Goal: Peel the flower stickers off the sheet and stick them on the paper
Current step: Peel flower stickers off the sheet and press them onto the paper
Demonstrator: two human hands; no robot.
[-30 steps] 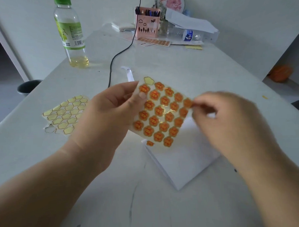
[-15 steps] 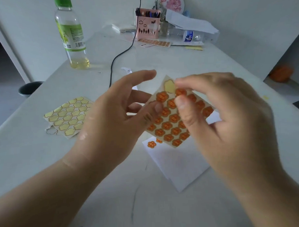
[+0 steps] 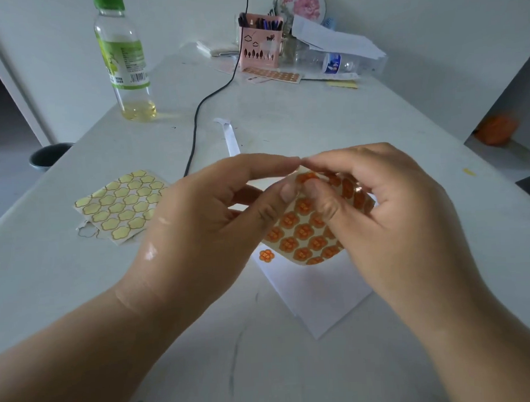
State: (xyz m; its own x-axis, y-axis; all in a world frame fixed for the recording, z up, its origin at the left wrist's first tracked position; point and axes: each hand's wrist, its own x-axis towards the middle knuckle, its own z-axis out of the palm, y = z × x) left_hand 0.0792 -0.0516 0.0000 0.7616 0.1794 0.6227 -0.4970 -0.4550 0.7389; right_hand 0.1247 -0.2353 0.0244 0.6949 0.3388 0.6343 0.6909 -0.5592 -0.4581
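A sheet of orange flower stickers (image 3: 304,232) hangs above the table between both hands. My left hand (image 3: 207,221) pinches its upper left edge with thumb and fingers. My right hand (image 3: 389,213) grips the top of the sheet, thumb pressed on a flower near the upper corner, and hides the sheet's right side. Below lies the white paper (image 3: 316,295), with one orange flower sticker (image 3: 266,255) stuck near its top left corner.
An emptied yellow sticker sheet (image 3: 121,204) lies to the left. A bottle (image 3: 125,61) stands at the back left, a black cable (image 3: 205,106) runs across the table, and a pink pen holder (image 3: 260,47) with papers sits at the back. A white paper strip (image 3: 230,138) lies mid-table.
My right hand moved from the sheet's right edge to its top corner. The sheet dropped lower and tilted, and both hands came together over it.
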